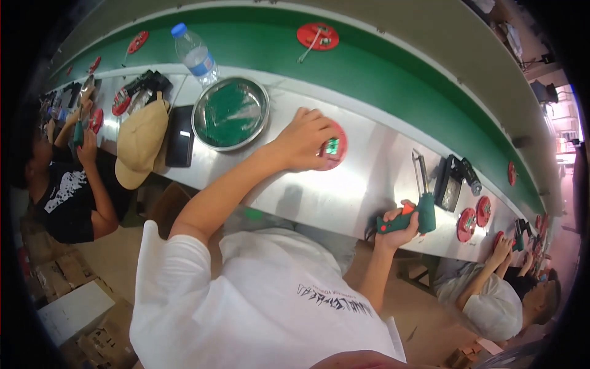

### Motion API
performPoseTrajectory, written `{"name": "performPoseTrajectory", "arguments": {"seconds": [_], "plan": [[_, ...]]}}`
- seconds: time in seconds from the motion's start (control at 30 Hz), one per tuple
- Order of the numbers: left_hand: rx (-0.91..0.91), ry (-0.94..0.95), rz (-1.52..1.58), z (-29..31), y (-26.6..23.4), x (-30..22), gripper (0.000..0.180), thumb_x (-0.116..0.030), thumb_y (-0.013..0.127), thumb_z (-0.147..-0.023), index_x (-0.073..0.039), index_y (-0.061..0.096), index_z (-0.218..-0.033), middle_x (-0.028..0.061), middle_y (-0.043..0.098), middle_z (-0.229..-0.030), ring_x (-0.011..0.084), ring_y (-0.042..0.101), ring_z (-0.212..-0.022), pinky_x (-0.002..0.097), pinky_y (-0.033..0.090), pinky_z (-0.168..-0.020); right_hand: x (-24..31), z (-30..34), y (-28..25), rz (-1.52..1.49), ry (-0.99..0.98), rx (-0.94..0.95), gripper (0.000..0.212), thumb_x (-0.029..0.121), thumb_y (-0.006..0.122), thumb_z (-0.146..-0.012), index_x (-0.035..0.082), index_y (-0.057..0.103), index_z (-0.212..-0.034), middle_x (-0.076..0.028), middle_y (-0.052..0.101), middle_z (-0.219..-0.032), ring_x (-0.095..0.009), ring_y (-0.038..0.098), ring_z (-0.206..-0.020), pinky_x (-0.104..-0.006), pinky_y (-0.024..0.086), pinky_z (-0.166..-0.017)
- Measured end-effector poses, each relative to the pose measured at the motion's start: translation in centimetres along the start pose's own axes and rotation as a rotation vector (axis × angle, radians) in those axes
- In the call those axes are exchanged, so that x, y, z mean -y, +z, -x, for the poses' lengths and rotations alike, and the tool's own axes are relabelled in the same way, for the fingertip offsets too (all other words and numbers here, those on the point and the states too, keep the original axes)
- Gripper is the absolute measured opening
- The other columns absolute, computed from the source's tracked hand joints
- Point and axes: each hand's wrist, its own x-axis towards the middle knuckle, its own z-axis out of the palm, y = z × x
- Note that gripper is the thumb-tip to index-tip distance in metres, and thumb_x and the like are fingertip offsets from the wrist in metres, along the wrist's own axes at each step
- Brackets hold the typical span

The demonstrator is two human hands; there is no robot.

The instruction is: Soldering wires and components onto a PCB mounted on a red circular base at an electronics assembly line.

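My left hand (305, 140) reaches across the metal bench, its fingers curled over a red round disc (337, 156) and gripping it. A small green circuit board (332, 146) shows on the disc beside my fingertips; the rest is under the hand. Nearer the bench's front edge and to the right, my right hand (402, 227) is wrapped around the handle of a green soldering gun (426, 213) with an orange trigger. Its thin metal tip points away from me, apart from the disc.
Left stand a steel bowl (263, 128), a water bottle (198, 56), a dark phone (179, 136) and a tan cap (142, 142). A green belt (258, 40) carries red discs beyond the bench (362, 178). Right are a black box (450, 184) and two red discs (466, 225). People sit at both sides.
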Motion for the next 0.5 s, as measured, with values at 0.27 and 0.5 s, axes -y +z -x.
{"name": "performPoseTrajectory", "arguments": {"seconds": [0.27,0.5], "plan": [[-0.588,-0.52,-0.413,-19.7,-4.3,11.6,0.059,-0.051,0.07,-0.084,-0.014,0.061,-0.129,0.0178,0.056,-0.135,0.0386,0.047,-0.128,0.0515,0.04,-0.102,0.0,0.4,1.3,-0.014,-0.062,-0.124,0.035,0.032,0.044,-0.101,-0.001,0.056,-0.102,-0.008,0.053,-0.064,-0.015,0.048,-0.05,-0.0291,0.04,-0.046],[-0.381,-0.633,-0.093,-21.4,-4.4,18.5,0.04,-0.045,0.07,-0.086,-0.01,0.076,-0.105,0.013,0.072,-0.109,0.0307,0.066,-0.107,0.0432,0.051,-0.093,0.2,0.4,1.0,-0.032,-0.015,-0.065,0.032,0.03,0.048,-0.099,-0.001,0.056,-0.101,-0.01,0.058,-0.075,-0.015,0.05,-0.05,-0.0304,0.043,-0.047]]}}
